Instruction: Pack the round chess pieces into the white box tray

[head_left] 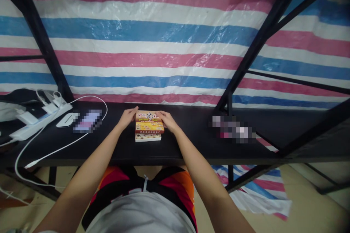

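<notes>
A yellow and brown box lid printed "Chinese chess" [149, 122] is held between my two hands above the black table. Under its near edge shows a white box tray [148, 138] with round pieces in a row; the lid hides the rest of it. My left hand [128, 118] has its fingers closed on the lid's left side near the far corner. At the lid's far right corner, my right hand [167, 120] grips the edge.
On the black table [191, 145], a white power strip [41, 122] with cables, a white flat device [67, 120] and a blurred phone [88, 121] lie left. Blurred items [232, 129] are at right. Black metal posts and a striped sheet [153, 32] stand behind.
</notes>
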`<state>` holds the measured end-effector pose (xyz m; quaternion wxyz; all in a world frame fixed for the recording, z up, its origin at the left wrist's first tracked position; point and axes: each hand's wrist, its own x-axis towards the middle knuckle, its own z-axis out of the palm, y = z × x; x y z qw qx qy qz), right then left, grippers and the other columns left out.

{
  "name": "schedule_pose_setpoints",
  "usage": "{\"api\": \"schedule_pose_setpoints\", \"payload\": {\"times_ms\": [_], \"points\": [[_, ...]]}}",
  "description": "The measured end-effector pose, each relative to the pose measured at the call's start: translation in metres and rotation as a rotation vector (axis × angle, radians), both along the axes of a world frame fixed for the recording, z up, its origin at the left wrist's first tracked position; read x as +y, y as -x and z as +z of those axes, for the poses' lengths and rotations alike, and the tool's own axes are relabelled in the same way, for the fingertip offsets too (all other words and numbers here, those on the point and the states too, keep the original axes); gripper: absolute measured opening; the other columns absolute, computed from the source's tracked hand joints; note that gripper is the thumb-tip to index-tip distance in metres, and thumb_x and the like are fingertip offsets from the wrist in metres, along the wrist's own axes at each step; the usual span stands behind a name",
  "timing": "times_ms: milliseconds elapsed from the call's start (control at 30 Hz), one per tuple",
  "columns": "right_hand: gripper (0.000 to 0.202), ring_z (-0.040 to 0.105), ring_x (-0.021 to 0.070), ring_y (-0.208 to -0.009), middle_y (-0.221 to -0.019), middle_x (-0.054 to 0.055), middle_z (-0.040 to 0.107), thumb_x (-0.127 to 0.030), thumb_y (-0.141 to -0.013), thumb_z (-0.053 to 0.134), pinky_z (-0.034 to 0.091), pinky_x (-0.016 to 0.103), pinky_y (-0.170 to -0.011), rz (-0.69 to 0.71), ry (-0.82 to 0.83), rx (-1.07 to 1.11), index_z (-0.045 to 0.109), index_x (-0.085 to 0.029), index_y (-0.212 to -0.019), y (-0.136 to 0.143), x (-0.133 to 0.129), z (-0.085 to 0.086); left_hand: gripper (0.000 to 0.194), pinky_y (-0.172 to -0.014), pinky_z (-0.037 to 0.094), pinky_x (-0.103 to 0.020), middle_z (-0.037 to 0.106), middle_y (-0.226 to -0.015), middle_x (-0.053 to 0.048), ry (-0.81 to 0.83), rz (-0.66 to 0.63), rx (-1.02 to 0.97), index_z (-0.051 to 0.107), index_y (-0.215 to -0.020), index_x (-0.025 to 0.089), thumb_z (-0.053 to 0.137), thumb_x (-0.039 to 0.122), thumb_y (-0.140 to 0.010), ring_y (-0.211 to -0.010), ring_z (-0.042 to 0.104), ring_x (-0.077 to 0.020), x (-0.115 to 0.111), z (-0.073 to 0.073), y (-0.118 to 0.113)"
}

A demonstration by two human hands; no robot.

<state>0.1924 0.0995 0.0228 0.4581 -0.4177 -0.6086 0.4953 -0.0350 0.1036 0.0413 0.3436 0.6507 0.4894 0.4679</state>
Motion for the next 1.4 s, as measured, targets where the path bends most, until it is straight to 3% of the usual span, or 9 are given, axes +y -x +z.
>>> {"api": "schedule_pose_setpoints", "payload": {"times_ms": [167,300,400,500,600,767,967,1233,1400], "points": [[0.043,0.033,0.0041,-0.032,-0.044,-0.009,0.043,-0.055,-0.071,0.062,0.023,0.015,-0.029,-0.106,-0.068,0.199,0.058,-0.018,-0.092,-0.002,0.005,0.002,0.061,-0.046,0.034,-0.022,0.061,-0.064,-0.001,0.037,-0.135,-0.202,0.06,-0.113,0.011,0.066,0.052,-0.067,-0.051,0.05,-0.0105,-0.006,0.006,-0.005],[0.038,0.05,0.0065,-0.046,-0.059,-0.004,0.056,-0.05,-0.07,0.066,0.045,0.017,-0.044,-0.099,-0.08,0.387,0.058,-0.018,-0.091,-0.005,0.011,0.002,0.06,-0.052,0.043,-0.024,0.066,-0.084,-0.008,0.047,-0.183,-0.184,0.061,-0.11,0.01,0.067,0.051,-0.067,-0.061,0.057,-0.0145,-0.008,0.005,-0.009],[0.04,0.058,0.0085,-0.062,-0.08,0.0,0.062,-0.044,-0.069,0.068,0.053,0.024,-0.065,-0.039,-0.105,0.413,0.058,-0.021,-0.101,-0.006,0.012,0.001,0.055,-0.06,0.048,-0.028,0.064,-0.088,-0.007,-0.08,-0.113,-0.101,0.062,-0.111,0.012,0.064,0.049,-0.071,-0.07,0.057,-0.0169,-0.002,-0.001,-0.006],[0.041,0.061,0.0129,-0.079,-0.097,0.002,0.062,-0.039,-0.068,0.069,0.052,0.03,-0.077,-0.039,-0.214,0.298,0.057,-0.023,-0.104,-0.004,0.011,0.0,0.047,-0.073,0.047,-0.03,0.058,-0.089,-0.004,-0.305,0.096,0.111,0.064,-0.111,0.018,0.069,0.037,-0.068,-0.078,0.054,-0.0164,0.007,-0.007,0.0],[0.04,0.06,0.0169,-0.093,-0.103,0.003,0.062,-0.035,-0.067,0.068,0.048,0.032,-0.085,-0.082,-0.359,0.131,0.057,-0.021,-0.103,-0.001,0.011,-0.003,0.049,-0.075,0.045,-0.029,0.054,-0.082,-0.002,-0.356,0.213,0.206,0.06,-0.12,0.019,0.063,0.023,-0.071,-0.072,0.051,-0.0136,0.013,-0.012,0.005],[0.029,0.06,0.0148,-0.077,-0.094,0.003,0.064,-0.037,-0.074,0.061,0.048,0.03,-0.077,-0.217,-0.475,-0.21,0.061,-0.02,-0.098,-0.003,0.014,-0.009,0.057,-0.078,0.045,-0.028,0.062,-0.08,-0.002,-0.156,0.074,0.046,0.04,-0.136,0.013,0.044,0.018,-0.079,-0.073,0.058,-0.0131,0.017,-0.014,0.004],[0.029,0.059,0.0149,-0.075,-0.097,0.006,0.063,-0.028,-0.08,0.056,0.047,0.03,-0.079,-0.33,-0.538,-0.482,0.063,-0.02,-0.107,-0.009,0.016,-0.012,0.05,-0.08,0.046,-0.031,0.068,-0.093,-0.009,-0.037,-0.005,0.1,0.059,-0.117,0.012,0.039,0.045,-0.085,-0.083,0.061,-0.0193,0.013,-0.015,-0.001],[0.041,0.053,0.0207,-0.114,-0.12,0.005,0.06,-0.018,-0.087,0.042,0.036,0.036,-0.102,-0.149,-0.4,-0.665,0.053,-0.025,-0.126,-0.006,0.017,-0.017,0.055,-0.085,0.041,-0.033,0.071,-0.09,-0.012,0.043,0.065,0.308,0.071,-0.081,0.014,0.036,0.056,-0.085,-0.098,0.06,-0.0313,0.011,-0.016,0.007],[0.037,0.054,0.0196,-0.111,-0.118,0.007,0.061,-0.028,-0.091,0.039,0.038,0.033,-0.098,-0.166,-0.414,-0.721,0.051,-0.022,-0.126,-0.005,0.017,-0.017,0.049,-0.089,0.038,-0.032,0.066,-0.11,-0.015,0.017,0.109,0.5,0.066,-0.102,0.014,0.04,0.051,-0.084,-0.111,0.054,-0.0299,0.015,-0.02,0.006]]}}
